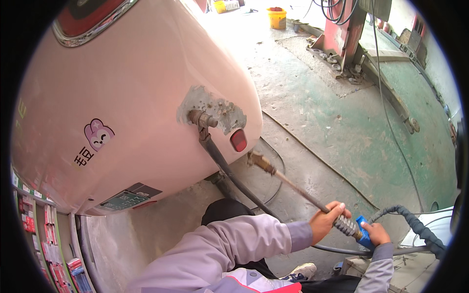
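Observation:
Both my hands are on a dent-puller slide hammer (302, 191), a long rod with a brass-coloured head, a ribbed metal weight and a blue handle. My left hand (328, 223) is closed round the rod at the upper end of the weight. My right hand (377, 235) grips the blue handle. The tool's tip is apart from the pink car body (146, 88), just below the red reflector (238, 140). Above it a patch of bare, pitted metal (222, 110) shows. A metal cable clamp (202, 118) sits on that patch, with a thick black cable (229, 173) running down from it.
A dark sleeved cable (413, 222) curves at the right. Thin hoses cross the green-grey floor (342, 132). A red lift post (337, 29) and a yellow bucket (277, 18) stand at the back. Shelves of packages (53, 239) are at lower left, a cardboard box (395, 268) at lower right.

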